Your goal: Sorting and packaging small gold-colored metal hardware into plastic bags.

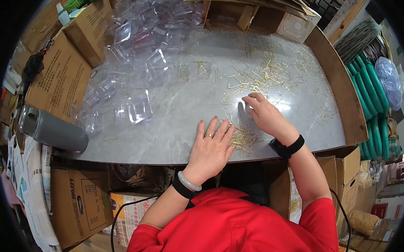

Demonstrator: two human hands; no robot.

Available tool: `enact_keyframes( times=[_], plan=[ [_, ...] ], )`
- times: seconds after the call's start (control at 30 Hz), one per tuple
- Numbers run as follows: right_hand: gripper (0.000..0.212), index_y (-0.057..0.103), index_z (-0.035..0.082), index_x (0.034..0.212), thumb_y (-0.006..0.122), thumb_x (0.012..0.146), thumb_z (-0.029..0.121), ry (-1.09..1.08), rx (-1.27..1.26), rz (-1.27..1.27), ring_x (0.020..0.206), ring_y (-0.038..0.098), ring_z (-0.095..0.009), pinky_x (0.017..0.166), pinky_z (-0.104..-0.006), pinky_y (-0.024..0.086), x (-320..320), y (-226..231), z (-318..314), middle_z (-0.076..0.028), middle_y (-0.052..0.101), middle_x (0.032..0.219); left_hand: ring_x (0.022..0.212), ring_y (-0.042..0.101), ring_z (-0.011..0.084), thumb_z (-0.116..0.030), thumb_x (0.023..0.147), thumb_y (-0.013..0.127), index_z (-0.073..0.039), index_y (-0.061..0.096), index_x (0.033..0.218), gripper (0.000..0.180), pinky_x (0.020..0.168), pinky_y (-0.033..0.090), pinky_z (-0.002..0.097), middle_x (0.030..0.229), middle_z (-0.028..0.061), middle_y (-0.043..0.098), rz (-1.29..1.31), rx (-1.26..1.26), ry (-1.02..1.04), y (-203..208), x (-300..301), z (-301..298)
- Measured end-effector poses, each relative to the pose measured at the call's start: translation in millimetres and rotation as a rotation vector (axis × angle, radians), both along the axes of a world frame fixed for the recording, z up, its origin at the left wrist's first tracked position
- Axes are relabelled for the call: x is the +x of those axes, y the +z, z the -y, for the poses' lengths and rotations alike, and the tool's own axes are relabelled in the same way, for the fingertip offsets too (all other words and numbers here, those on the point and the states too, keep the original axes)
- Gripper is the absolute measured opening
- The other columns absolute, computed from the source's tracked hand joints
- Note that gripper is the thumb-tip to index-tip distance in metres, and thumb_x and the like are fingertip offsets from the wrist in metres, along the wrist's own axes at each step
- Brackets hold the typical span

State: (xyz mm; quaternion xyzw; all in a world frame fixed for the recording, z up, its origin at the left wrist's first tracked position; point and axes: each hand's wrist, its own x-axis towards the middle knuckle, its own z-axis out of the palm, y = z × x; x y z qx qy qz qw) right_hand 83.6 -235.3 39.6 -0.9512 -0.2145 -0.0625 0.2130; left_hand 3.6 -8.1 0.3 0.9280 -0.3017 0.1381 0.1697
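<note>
My left hand (pixel 212 147) lies flat on the grey tabletop (pixel 183 100) near its front edge. Its fingers are spread beside a small pile of thin gold-coloured wire hooks (pixel 243 138), with the fingertips touching the nearest ones. Farther to the right, my right hand (pixel 269 116) reaches forward over the table, fingers loosely bent and a little apart. Nothing shows between them. Just beyond its fingertips is a larger scatter of gold wire hooks (pixel 267 76), thickest in the middle and thinner toward the right side.
Clear plastic packs (pixel 138 68) heap up at the left and back. A grey bottle (pixel 53 130) lies at the left edge, next to cardboard boxes (pixel 58 76). A wooden board (pixel 337 84) borders the right side. Flattened cardboard (pixel 246 0) covers open boxes at the back.
</note>
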Motion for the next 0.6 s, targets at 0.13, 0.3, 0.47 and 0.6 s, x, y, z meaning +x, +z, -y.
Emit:
enact_keyframes(
  times=[0.13,0.3,0.47,0.6],
  plan=[
    [0.037,0.065,0.004,0.122,0.070,0.088,0.019,-0.029,0.010,-0.197,0.100,0.063,-0.038,0.086,-0.0434,0.052,-28.6,23.0,11.3,-0.017,0.064,0.111,0.139,0.038,0.0368,-0.041,0.095,0.061,-0.001,0.047,0.145,0.065,0.118,0.024,0.0569,0.146,0.0171,0.046,-0.055,-0.032,0.043,1.3,-2.8,-2.0],
    [0.032,0.070,0.006,0.110,0.078,0.080,0.014,-0.026,0.033,0.004,0.096,0.062,-0.034,0.085,-0.0423,0.051,-83.1,16.4,36.3,-0.013,0.065,0.101,0.140,0.035,0.0387,-0.054,0.088,0.067,0.007,0.040,0.146,0.089,0.119,0.024,0.0552,0.145,0.0225,0.042,-0.071,-0.093,0.027,8.1,-4.7,-4.6],
    [0.016,0.072,0.006,0.098,0.073,0.082,0.003,-0.152,0.164,0.180,0.089,0.062,-0.032,0.078,-0.0405,0.052,-100.1,-23.8,7.2,-0.010,0.065,0.092,0.139,0.034,0.0388,-0.057,0.085,0.069,0.009,0.039,0.146,0.094,0.120,0.023,0.0547,0.142,0.0218,0.042,-0.069,-0.022,0.017,10.0,-3.3,-1.1],
    [0.019,0.070,0.006,0.104,0.070,0.086,0.002,-0.186,0.353,0.159,0.089,0.062,-0.033,0.077,-0.0400,0.051,-93.3,-26.4,-19.5,-0.012,0.065,0.094,0.138,0.035,0.0394,-0.052,0.084,0.072,0.008,0.039,0.146,0.092,0.120,0.025,0.0543,0.140,0.0207,0.041,-0.036,-0.059,0.041,0.6,-3.6,-1.9]
  ],
)
